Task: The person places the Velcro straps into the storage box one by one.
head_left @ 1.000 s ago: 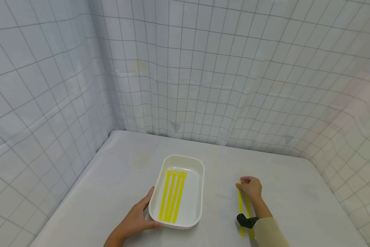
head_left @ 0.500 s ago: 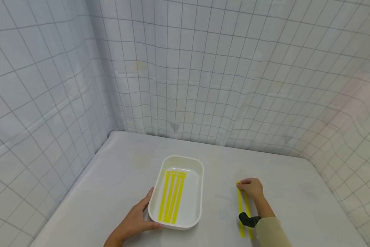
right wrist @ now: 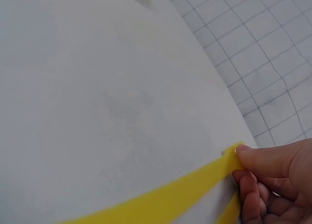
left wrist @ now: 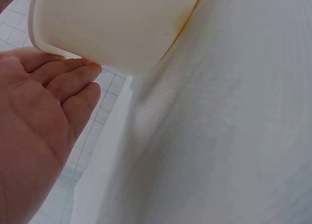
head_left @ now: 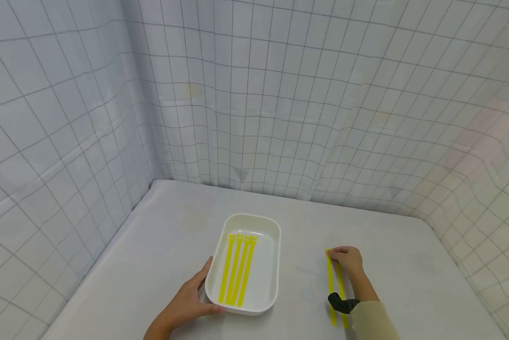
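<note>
My left hand [head_left: 188,302] rests at the near left corner of a white tray [head_left: 273,264]. Its thumb touches the front rim and its long fingers lie along the left side; the left wrist view shows these fingers [left wrist: 73,80] nearly straight under the rim. Several yellow hook-and-loop cable straps [head_left: 235,271] lie side by side in the tray, slotted heads at the far end. Right of the tray, my right hand [head_left: 349,259] pinches the far end of another yellow strap [right wrist: 161,199] between thumb and fingers. A second loose strap [head_left: 341,285] lies beside it, partly hidden by the hand.
A white cloth covers the table [head_left: 305,231]. Grid-patterned curtains [head_left: 254,104] hang behind it and along both sides. A dark wrist-worn device [head_left: 341,303] on the right wrist overlaps the straps in the head view.
My right hand has shifted slightly to the right at the strap's far end. The left hand and the tray stay in place.
</note>
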The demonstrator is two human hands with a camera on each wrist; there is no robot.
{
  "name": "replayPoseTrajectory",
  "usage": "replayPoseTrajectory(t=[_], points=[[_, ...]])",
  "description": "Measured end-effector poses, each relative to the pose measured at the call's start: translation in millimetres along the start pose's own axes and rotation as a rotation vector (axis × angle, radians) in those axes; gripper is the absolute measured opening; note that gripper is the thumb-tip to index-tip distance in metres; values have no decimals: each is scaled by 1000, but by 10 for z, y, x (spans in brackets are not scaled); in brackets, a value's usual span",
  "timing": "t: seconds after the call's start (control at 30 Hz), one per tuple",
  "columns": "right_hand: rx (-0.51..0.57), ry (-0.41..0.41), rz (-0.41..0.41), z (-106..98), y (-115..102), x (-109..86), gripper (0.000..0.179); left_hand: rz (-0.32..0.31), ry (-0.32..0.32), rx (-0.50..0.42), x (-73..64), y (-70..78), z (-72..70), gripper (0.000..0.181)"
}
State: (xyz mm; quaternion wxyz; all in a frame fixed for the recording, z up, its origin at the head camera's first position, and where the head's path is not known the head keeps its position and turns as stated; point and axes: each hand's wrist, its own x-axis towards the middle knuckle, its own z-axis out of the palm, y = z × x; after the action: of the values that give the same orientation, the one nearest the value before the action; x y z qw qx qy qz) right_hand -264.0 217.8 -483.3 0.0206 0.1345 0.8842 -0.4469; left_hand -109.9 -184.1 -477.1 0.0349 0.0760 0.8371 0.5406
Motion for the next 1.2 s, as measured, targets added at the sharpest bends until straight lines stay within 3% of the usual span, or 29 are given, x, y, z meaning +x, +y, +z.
replayPoseTrajectory(t=[0.17, 0.5, 0.83, 1.2], points=[[91, -21, 12, -21, 47, 34, 31, 4, 2, 11, 14, 0, -9, 116], [95, -74, -54, -36, 47, 46, 29, 13, 18, 43, 21, -6, -24, 117], [126, -132, -14, -96, 73, -10, 27, 8, 13, 44, 17, -4, -2, 118], [170, -119, -5, -120, 56, -75, 28, 8, 0, 33, 9, -16, -7, 116]])
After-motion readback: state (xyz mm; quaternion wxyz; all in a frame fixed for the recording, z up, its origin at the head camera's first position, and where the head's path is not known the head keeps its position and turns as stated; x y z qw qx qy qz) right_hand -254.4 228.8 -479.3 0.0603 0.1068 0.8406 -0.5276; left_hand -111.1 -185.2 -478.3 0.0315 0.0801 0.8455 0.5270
